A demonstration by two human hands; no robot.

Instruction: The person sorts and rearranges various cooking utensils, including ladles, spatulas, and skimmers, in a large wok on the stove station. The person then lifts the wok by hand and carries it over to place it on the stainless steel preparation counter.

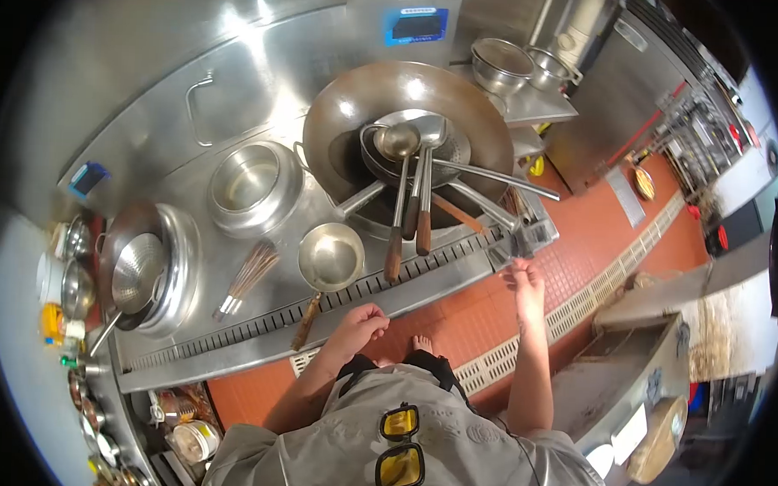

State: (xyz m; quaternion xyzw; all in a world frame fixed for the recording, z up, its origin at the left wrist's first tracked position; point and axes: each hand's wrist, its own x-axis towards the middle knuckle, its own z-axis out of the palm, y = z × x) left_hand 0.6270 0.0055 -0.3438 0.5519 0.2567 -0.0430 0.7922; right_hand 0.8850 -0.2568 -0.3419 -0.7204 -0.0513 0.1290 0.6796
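My left hand (360, 328) hangs in front of the stove's front edge, fingers curled in and nothing visible in them. Nearest to it is the wooden handle of a large metal ladle (331, 256) lying on the stove top. My right hand (525, 286) is raised at the stove's right corner with its fingers bent together, just below a small metal container (530, 239). What its fingertips hold, if anything, I cannot make out. A big wok (333, 112) carries a smaller ladle (401, 141), spatulas and other long-handled tools.
A bamboo brush (255, 268) and a round metal pot (275, 183) rest on the steel stove (176, 321). Left of them, a perforated strainer (138, 273) sits in a pan. Bowls (502, 67) stand on a rear shelf. A drain grate (575, 314) crosses the red tiled floor.
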